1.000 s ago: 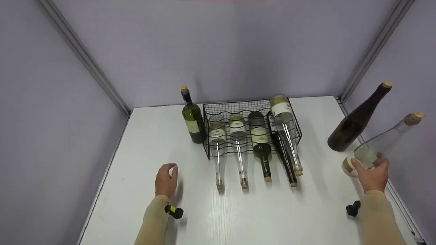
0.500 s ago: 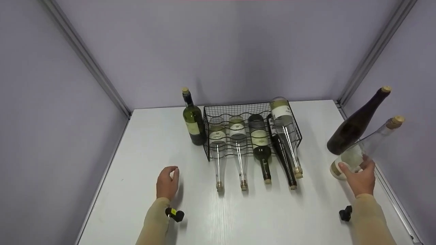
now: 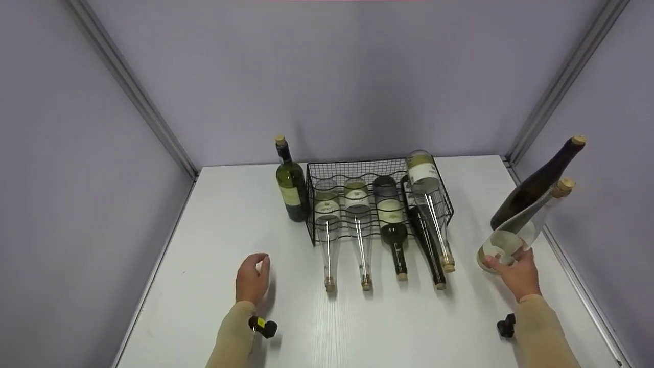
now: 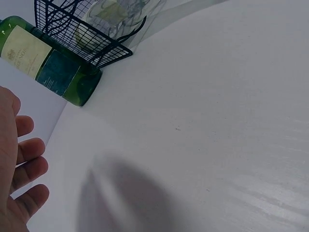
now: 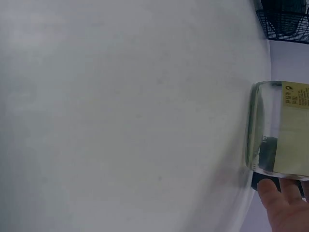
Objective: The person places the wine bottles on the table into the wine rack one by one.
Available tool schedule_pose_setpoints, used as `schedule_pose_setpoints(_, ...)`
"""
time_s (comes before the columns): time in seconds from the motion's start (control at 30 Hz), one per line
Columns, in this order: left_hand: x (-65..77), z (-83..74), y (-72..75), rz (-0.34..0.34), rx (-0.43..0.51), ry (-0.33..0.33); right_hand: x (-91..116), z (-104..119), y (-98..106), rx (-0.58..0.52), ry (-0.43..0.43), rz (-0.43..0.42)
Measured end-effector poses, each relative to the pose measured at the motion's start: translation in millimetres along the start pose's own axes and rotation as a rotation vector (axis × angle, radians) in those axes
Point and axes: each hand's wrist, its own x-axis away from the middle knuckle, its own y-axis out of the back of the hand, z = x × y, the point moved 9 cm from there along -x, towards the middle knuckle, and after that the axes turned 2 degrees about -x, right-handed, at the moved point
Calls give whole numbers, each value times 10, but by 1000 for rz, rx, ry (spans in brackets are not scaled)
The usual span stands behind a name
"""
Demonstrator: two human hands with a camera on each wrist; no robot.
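On the right in the head view, my right hand grips the lower body of a clear, corked wine bottle, thumb on its near side. The bottle leans with its neck to the upper right. Its base and pale label fill the right edge of the right wrist view, where the fingers lie against its side. My left hand holds nothing, its fingers loosely bent above the white table. Beyond that hand, an upright green wine bottle with a cork stands against the left side of a black wire rack.
Several bottles lie in the rack with corked necks toward me, among them a dark green bottle. A clear bottle lies higher, over a dark one. Behind the held bottle stands a dark brown bottle. Grey walls enclose the table.
My right hand has moved left with the clear bottle, which now overlaps the dark brown bottle more. The left hand stays nearly where it was. The view has tipped slightly upward.
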Motion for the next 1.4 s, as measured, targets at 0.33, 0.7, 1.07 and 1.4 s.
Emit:
schedule_pose_setpoints(0.33,29,12,-18,1,-2,17,-50,-165,-88,31,-68,16)
schedule_pose_setpoints(0.7,15,-130,0,-26,12,-66,-10,-40,-82,14,-79,-36)
schedule_pose_setpoints(1.07,-28,-455,68,-19,6,-119,49,611,-69,10,94,-92)
schedule_pose_setpoints(1.4,-2,-785,94,3,4,-208,153,1094,-137,64,249,-68)
